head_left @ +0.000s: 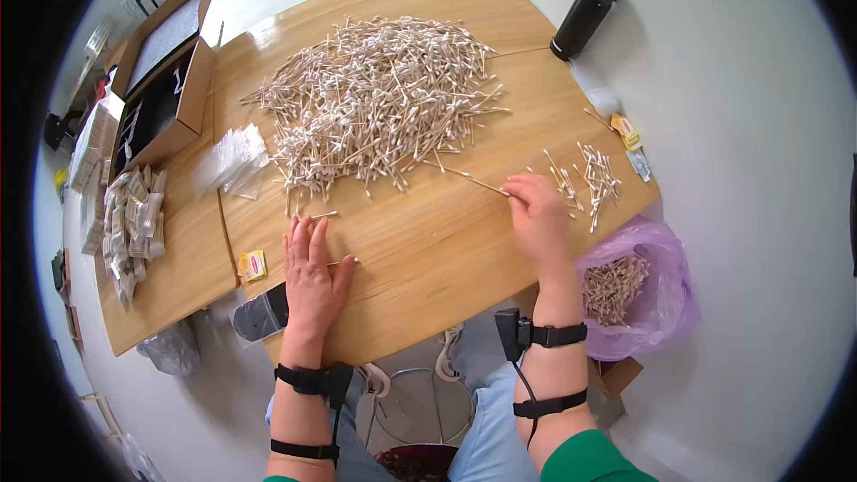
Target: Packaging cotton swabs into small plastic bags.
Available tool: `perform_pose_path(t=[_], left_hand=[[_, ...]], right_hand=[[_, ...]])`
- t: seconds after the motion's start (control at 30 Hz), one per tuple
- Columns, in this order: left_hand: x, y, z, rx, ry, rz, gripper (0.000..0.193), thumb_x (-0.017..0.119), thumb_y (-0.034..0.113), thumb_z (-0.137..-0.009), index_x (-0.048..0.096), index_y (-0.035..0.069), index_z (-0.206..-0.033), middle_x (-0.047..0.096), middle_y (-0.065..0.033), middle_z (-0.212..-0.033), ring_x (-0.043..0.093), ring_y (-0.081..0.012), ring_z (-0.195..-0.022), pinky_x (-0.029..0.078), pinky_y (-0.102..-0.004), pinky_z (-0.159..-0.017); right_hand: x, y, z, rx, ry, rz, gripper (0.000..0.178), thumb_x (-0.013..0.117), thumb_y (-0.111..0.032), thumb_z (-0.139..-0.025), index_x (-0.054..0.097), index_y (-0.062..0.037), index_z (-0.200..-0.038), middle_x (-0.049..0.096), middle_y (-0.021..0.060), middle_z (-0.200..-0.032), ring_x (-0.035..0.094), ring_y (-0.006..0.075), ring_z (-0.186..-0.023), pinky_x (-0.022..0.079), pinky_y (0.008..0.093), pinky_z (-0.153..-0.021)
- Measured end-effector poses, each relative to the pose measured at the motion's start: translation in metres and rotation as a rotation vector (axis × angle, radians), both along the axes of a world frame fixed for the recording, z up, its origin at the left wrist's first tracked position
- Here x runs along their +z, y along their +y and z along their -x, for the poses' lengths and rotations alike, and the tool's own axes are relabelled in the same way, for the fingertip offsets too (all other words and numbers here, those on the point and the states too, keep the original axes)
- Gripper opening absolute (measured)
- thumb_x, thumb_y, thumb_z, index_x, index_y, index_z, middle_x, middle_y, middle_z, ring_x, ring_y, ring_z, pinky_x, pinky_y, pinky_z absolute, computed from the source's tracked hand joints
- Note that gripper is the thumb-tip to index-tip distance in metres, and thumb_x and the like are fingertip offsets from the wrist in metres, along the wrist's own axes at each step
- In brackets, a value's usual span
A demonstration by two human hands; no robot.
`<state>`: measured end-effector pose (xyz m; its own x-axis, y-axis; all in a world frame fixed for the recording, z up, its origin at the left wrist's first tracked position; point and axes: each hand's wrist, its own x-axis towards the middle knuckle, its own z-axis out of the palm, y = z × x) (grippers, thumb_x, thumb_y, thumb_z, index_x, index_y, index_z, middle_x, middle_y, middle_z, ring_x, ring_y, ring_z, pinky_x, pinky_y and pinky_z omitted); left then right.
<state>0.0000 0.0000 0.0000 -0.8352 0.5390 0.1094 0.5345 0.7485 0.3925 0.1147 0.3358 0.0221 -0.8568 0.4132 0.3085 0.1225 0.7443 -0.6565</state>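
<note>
Across the pale-brown wooden bench [420,254], in the head view, lies a broad heap of white-tipped wooden cotton swabs [384,98]. The left hand [312,281] rests flat, its grip loose with fingers slightly apart, beside stray swabs [323,215]; the right hand [542,217] has its grip clamped on one swab [488,186], near a translucent purple plastic bag [665,281].

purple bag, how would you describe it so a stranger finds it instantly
Start at the big wooden table and go to its near right corner, past the person's right hand. Beside that corner, below the tabletop, is an open plastic bag with loose cotton swabs inside. Its purple colour sets it apart from the greyish bag under the table's left side.
</note>
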Motion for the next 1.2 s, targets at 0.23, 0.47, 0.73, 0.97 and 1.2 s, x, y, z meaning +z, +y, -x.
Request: perform_pose_path(t=[0.23, 0.47, 0.73, 0.97, 1.2], left_hand=[[-0.001, 0.013, -0.004, 0.016, 0.127, 0.008, 0.074, 0.07, 0.032, -0.09, 0.039, 0.008, -0.152, 0.032, -0.0182, -0.16, 0.025, -0.0365, -0.151, 0.018, -0.0491, -0.124], [-0.001, 0.006, -0.002, 0.016, 0.126, 0.029, 0.072, 0.067, 0.035, -0.092, 0.038, 0.008, -0.153, 0.036, -0.0155, -0.159, 0.028, -0.0329, -0.15, 0.018, -0.048, -0.125], [0.002, 0.009, -0.004, 0.011, 0.136, -0.018, 0.073, 0.07, 0.032, -0.09, 0.04, 0.007, -0.151, 0.042, -0.0158, -0.153, 0.032, -0.0342, -0.148, 0.021, -0.049, -0.123], [0.008, 0.01, -0.008, 0.005, 0.173, -0.139, 0.069, 0.075, 0.019, -0.082, 0.048, 0.005, -0.144, 0.052, -0.0155, -0.143, 0.045, -0.0346, -0.136, 0.033, -0.0468, -0.116], [0.023, 0.016, -0.014, -0.112, 0.099, -0.312, 0.031, 0.068, 0.006, -0.087, 0.065, 0.002, -0.117, 0.069, -0.0142, -0.114, 0.063, -0.0346, -0.109, 0.05, -0.0443, -0.095]], right_hand=[[0.006, -0.003, 0.001, -0.211, -0.054, -0.201, 0.014, 0.075, -0.009, -0.081, 0.068, -0.0089, -0.093, 0.063, 0.0102, -0.095, 0.06, 0.0316, -0.099, 0.05, 0.0427, -0.086], [-0.004, -0.004, 0.009, -0.232, -0.161, -0.194, 0.013, 0.076, -0.013, -0.082, 0.066, -0.0088, -0.088, 0.062, 0.0093, -0.095, 0.059, 0.0309, -0.099, 0.05, 0.043, -0.085], [-0.004, 0.048, -0.016, -0.471, -0.112, -0.323, 0.016, 0.074, -0.007, -0.081, 0.066, -0.0067, -0.095, 0.063, 0.0111, -0.097, 0.059, 0.0326, -0.098, 0.049, 0.0446, -0.087], [0.001, -0.016, 0.031, -0.07, -0.087, -0.138, 0.037, 0.071, -0.008, -0.084, 0.064, -0.0045, -0.121, 0.064, 0.0167, -0.12, 0.057, 0.0371, -0.116, 0.044, 0.0445, -0.103], [-0.004, -0.07, 0.057, 0.171, -0.137, -0.303, 0.049, 0.07, -0.007, -0.085, 0.058, 0.0032, -0.132, 0.058, 0.0195, -0.135, 0.05, 0.0377, -0.128, 0.041, 0.0441, -0.111]])
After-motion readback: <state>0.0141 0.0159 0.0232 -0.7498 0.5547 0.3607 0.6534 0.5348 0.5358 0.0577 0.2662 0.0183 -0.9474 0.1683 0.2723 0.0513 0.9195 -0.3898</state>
